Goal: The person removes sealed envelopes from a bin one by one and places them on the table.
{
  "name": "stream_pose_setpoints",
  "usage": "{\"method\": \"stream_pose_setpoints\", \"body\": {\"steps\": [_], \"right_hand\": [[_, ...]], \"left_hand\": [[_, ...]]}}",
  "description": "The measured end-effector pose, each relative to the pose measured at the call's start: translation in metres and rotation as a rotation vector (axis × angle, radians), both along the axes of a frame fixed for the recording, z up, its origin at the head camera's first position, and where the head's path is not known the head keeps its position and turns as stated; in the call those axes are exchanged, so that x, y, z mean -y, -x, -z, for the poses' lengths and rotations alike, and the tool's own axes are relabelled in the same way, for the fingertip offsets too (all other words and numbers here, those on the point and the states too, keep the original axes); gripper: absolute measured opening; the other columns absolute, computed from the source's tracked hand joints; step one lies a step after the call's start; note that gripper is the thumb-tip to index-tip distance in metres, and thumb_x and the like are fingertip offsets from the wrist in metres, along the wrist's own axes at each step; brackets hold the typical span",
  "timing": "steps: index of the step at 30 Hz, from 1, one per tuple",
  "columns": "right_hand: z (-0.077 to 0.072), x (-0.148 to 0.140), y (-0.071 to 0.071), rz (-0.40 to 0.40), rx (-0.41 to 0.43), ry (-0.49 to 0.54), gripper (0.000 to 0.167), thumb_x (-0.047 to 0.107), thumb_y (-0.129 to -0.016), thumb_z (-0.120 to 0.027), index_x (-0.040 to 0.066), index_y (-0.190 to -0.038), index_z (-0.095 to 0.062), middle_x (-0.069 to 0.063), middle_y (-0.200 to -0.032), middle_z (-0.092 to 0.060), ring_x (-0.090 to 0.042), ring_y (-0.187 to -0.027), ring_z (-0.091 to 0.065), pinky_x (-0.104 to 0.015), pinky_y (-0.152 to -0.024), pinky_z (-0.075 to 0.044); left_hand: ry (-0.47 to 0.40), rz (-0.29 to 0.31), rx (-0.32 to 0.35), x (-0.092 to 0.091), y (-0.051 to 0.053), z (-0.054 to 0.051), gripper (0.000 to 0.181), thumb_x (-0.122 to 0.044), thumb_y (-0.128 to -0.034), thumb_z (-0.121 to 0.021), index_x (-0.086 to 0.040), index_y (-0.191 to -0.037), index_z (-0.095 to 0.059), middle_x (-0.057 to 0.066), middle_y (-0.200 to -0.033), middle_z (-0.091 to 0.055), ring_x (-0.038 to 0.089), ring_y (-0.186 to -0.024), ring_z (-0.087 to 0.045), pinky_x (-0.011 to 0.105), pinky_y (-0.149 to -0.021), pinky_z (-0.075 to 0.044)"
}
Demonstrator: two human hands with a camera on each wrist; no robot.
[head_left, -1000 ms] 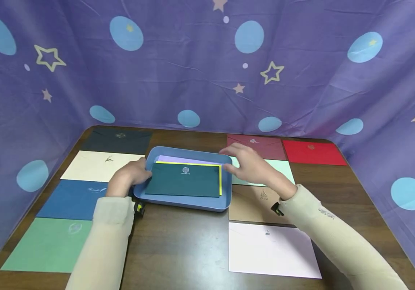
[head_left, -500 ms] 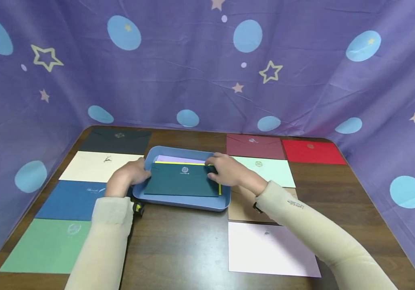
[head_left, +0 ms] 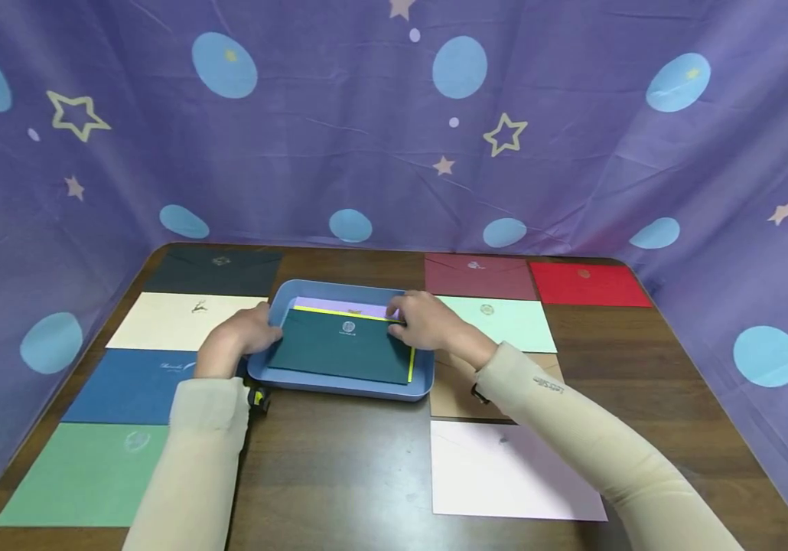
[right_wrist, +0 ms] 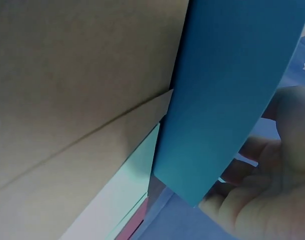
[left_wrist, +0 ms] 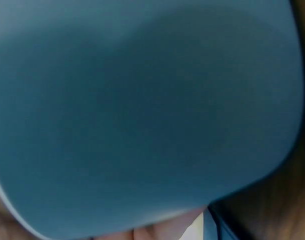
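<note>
A blue tray (head_left: 339, 381) sits at the table's middle, holding a dark green envelope (head_left: 339, 350) over a yellow envelope (head_left: 411, 363) and a lavender one (head_left: 318, 302). My left hand (head_left: 245, 329) grips the tray's left rim, thumb on the inner side. The tray's wall (left_wrist: 142, 110) fills most of the left wrist view. At the upper right corner of the dark green envelope, my right hand (head_left: 428, 317) pinches with curled fingers. In the right wrist view, that hand (right_wrist: 262, 190) reaches over the tray's rim; its fingertips are hidden.
Left of the tray lie black (head_left: 218, 272), cream (head_left: 167, 320), blue (head_left: 125, 386) and green (head_left: 84, 474) envelopes. On the right are maroon (head_left: 483, 279), red (head_left: 590, 285), mint (head_left: 504, 321), tan (head_left: 463, 390) and pale pink (head_left: 504, 474) ones. A purple curtain (head_left: 366, 153) surrounds the table.
My right hand has moved left from over the tray's right edge onto the envelopes. The dark green and yellow envelopes have turned slightly, right side nearer me. My left hand stays on the rim.
</note>
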State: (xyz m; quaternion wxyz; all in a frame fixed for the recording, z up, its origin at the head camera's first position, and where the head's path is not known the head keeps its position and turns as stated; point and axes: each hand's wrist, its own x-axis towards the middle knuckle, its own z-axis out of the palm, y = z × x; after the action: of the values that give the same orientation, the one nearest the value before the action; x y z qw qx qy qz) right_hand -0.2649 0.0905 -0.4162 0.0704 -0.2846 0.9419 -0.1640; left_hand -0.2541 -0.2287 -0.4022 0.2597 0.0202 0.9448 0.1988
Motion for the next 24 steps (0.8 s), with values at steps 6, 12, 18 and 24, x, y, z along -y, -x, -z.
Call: {"method": "stream_pose_setpoints", "body": {"steps": [6, 12, 18, 24], "right_hand": [[0.0000, 0.0019, 0.0041, 0.020, 0.022, 0.016, 0.022, 0.022, -0.101, -0.071, 0.009, -0.118, -0.075, -0.004, -0.095, -0.073, -0.017, -0.083, -0.064, -0.036, -0.079, -0.053], [-0.0054, 0.0053, 0.0030, 0.037, 0.050, -0.052, 0.021, 0.023, -0.101, -0.072, 0.008, -0.115, -0.075, -0.004, -0.093, -0.071, -0.019, -0.087, -0.063, -0.037, -0.081, -0.053], [-0.0051, 0.0089, 0.0027, 0.035, 0.091, -0.133, 0.021, 0.029, -0.101, -0.072, 0.012, -0.112, -0.070, -0.003, -0.095, -0.069, -0.021, -0.091, -0.062, -0.038, -0.081, -0.052], [-0.0058, 0.0051, 0.0034, 0.011, 0.119, -0.085, 0.023, 0.029, -0.102, -0.070, 0.009, -0.112, -0.073, -0.003, -0.099, -0.071, -0.019, -0.092, -0.061, -0.036, -0.083, -0.052]], "left_hand": [[0.008, -0.011, 0.013, -0.0006, 0.0000, -0.0015, 0.065, -0.019, -0.1087, -0.046, 0.021, -0.154, -0.023, 0.039, -0.136, -0.051, 0.038, -0.103, -0.061, 0.045, -0.079, -0.053], [0.004, -0.008, 0.016, 0.0008, 0.0008, -0.0001, 0.065, -0.019, -0.1086, -0.046, 0.021, -0.153, -0.023, 0.038, -0.133, -0.053, 0.037, -0.099, -0.061, 0.042, -0.076, -0.053], [-0.001, -0.006, 0.012, 0.0016, 0.0009, 0.0004, 0.065, -0.020, -0.1083, -0.046, 0.022, -0.153, -0.023, 0.038, -0.131, -0.053, 0.037, -0.098, -0.061, 0.042, -0.076, -0.053], [-0.004, -0.005, 0.020, 0.0001, 0.0011, -0.0009, 0.065, -0.019, -0.1084, -0.047, 0.022, -0.153, -0.023, 0.037, -0.129, -0.054, 0.037, -0.097, -0.061, 0.043, -0.076, -0.053]]}}
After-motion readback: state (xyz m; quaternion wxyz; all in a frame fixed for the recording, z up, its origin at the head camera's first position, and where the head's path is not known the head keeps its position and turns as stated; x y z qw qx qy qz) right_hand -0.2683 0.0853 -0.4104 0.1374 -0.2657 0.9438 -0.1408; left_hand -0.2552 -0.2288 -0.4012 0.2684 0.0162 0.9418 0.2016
